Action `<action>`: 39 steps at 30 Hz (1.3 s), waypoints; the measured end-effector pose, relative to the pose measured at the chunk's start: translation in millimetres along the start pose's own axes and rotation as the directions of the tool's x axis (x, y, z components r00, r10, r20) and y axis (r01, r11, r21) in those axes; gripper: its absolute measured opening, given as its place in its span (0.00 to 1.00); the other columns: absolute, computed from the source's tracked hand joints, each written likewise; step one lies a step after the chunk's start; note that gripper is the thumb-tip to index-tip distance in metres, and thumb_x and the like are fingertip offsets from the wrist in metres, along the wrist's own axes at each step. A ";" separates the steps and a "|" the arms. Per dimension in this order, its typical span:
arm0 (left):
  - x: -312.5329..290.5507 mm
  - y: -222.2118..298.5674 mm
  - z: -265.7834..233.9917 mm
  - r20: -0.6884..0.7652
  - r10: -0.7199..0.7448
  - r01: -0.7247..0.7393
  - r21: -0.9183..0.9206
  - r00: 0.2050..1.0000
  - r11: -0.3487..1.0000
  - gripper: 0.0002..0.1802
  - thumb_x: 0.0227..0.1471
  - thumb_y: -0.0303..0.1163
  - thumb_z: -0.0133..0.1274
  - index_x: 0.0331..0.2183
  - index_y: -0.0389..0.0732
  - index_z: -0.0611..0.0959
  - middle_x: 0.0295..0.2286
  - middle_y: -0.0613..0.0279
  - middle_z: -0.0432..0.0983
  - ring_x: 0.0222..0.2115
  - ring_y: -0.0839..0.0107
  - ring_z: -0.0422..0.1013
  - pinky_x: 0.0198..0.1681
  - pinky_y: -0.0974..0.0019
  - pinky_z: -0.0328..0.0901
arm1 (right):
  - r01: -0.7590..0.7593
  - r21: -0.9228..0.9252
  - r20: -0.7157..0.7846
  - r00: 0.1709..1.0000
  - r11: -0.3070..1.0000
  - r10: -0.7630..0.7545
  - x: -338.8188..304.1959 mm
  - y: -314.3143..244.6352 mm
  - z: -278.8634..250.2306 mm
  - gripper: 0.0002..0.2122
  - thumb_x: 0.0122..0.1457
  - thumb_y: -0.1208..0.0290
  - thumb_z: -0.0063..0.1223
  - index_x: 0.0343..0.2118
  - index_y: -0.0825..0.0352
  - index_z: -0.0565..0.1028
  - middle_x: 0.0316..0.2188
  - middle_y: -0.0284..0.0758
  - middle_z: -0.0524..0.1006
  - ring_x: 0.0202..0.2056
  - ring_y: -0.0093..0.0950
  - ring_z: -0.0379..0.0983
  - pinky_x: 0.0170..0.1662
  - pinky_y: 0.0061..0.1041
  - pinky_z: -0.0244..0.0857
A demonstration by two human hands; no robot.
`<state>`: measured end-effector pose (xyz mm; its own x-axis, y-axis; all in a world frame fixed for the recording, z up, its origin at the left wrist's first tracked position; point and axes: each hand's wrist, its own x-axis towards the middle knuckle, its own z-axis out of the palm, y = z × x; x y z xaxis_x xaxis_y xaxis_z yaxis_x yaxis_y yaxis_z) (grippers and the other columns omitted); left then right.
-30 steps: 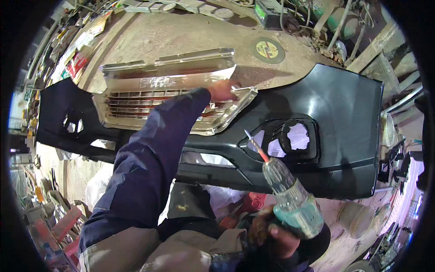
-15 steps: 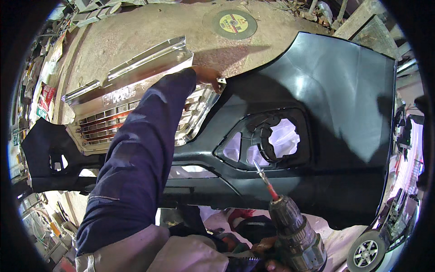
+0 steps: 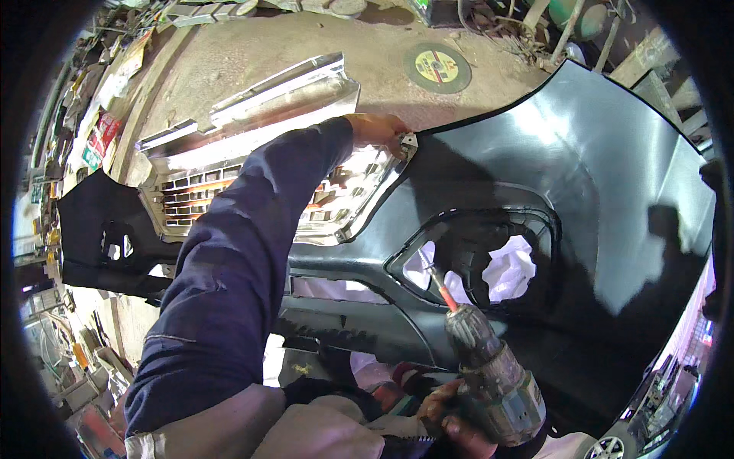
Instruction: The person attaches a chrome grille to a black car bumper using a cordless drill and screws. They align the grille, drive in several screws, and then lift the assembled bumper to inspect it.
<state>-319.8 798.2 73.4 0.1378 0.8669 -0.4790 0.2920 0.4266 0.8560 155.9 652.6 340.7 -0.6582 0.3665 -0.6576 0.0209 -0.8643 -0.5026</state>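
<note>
A large black car bumper cover (image 3: 627, 199) spreads across the view. A chrome grille (image 3: 191, 200) sits along its far edge, left of the middle. My left hand (image 3: 380, 131), in a dark blue sleeve, reaches over the grille and is closed on its right upper corner, beside the bumper edge. My right hand (image 3: 451, 417) is at the bottom, partly hidden behind a power drill (image 3: 493, 375), and grips it. The drill has a red shank and a thin metal bit pointing up and away. In the picture the tip lies over the bumper's fog-lamp opening; I cannot tell if it touches anything.
A round cutting disc (image 3: 436, 69) lies on the dusty ground beyond the bumper. Wooden pieces and scrap (image 3: 646, 57) are piled at the far right, and clutter lines the left. A car wheel (image 3: 612, 447) shows at the lower right.
The bumper and grille have shifted right in the picture. My right hand and the drill have come up slightly, the bit now pointing higher over the opening. My left hand keeps its hold.
</note>
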 end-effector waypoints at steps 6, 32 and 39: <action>-71.3 51.3 -14.6 -0.139 0.111 -0.087 0.171 0.984 0.981 0.32 0.43 0.26 0.66 0.54 0.37 0.82 0.44 0.57 0.84 0.43 0.70 0.77 0.51 0.65 0.68 | 0.040 -0.048 0.048 0.998 0.998 -0.037 -8.1 16.4 -10.9 0.24 0.57 0.68 0.63 0.52 0.77 0.68 0.27 0.39 0.74 0.28 0.31 0.72 0.38 0.34 0.70; -242.4 147.0 114.4 -0.474 0.508 -0.111 0.643 0.719 0.758 0.21 0.43 0.32 0.70 0.41 0.40 0.85 0.35 0.50 0.82 0.39 0.51 0.78 0.43 0.53 0.70 | 0.639 -0.506 0.370 0.768 0.580 -0.523 63.3 37.0 8.5 0.10 0.66 0.75 0.56 0.48 0.70 0.75 0.26 0.31 0.72 0.24 0.20 0.67 0.30 0.24 0.66; -267.4 168.3 131.5 -0.528 0.484 -0.018 0.662 0.698 0.749 0.20 0.44 0.34 0.71 0.40 0.40 0.84 0.34 0.52 0.82 0.37 0.55 0.78 0.42 0.56 0.70 | 0.674 -0.708 0.425 0.647 0.213 -0.633 48.7 52.5 -29.6 0.11 0.64 0.69 0.62 0.45 0.70 0.81 0.39 0.40 0.82 0.38 0.37 0.79 0.45 0.34 0.71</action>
<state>-183.1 604.3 320.0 -0.2621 0.9477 0.1822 0.8429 0.1328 0.5215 147.2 635.2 265.6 -0.7591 0.6375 0.1317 0.0936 0.3071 -0.9471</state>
